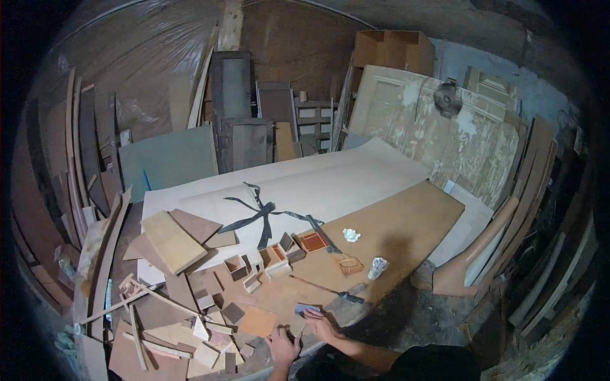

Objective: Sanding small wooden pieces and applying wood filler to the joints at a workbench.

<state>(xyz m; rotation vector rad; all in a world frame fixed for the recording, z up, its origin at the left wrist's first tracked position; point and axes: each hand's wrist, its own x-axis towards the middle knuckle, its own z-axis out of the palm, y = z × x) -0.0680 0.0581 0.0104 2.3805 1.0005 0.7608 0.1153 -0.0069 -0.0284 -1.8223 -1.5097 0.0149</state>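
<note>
At the front edge of the worktable, my left hand [283, 344] is closed on the near part of a small wooden piece [297, 327]. My right hand [321, 325] grips a flat blue-grey pad [307, 308] over that piece. Left of them lies an orange square board [257, 320]. Just beyond the hands is a dark long-handled tool [348, 296], perhaps a brush. Farther back stand several small open wooden boxes [277, 269], beside an orange-lined tray [312, 242].
Offcuts and strips [175, 340] crowd the left. A white sheet [346, 178] with black strips [267, 208] covers the back; crumpled paper [351, 235] and a white cup-like container [378, 268] sit on the brown board [419, 222]. Old panels [406, 127] lean behind.
</note>
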